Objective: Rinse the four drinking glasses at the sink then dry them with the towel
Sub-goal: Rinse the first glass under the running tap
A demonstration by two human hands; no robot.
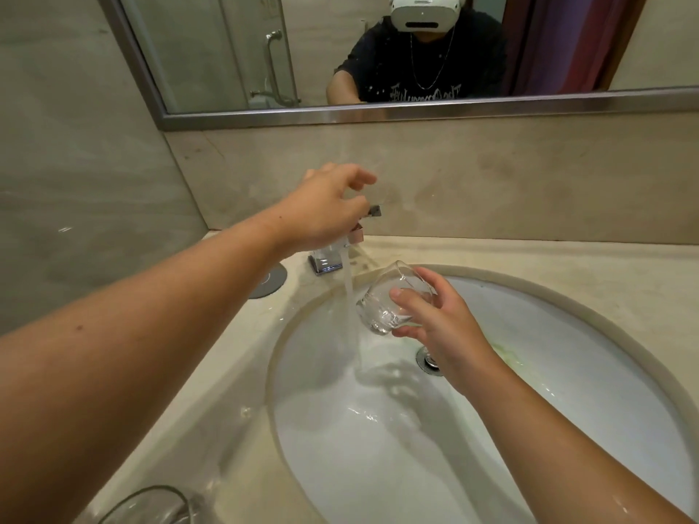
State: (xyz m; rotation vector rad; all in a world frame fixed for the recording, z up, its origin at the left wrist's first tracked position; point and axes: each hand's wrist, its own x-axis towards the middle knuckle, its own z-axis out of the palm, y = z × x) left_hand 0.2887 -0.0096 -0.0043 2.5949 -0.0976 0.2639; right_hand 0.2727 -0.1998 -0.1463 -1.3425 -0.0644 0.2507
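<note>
My right hand (438, 323) grips a clear drinking glass (382, 304), tilted on its side over the white sink basin (567, 334), just right of the running water stream (350, 296). My left hand (329, 209) is over the chrome faucet (325, 259), fingers curled down onto its lever handle (372, 211). Another clear glass (151, 506) stands on the counter at the bottom left, partly cut off by the frame edge. No towel is in view.
The beige marble counter (567, 259) surrounds the basin. The drain (429, 359) sits mid-basin. A round metal cap (270, 283) lies left of the faucet. The wall mirror (378, 51) reflects a person wearing a headset.
</note>
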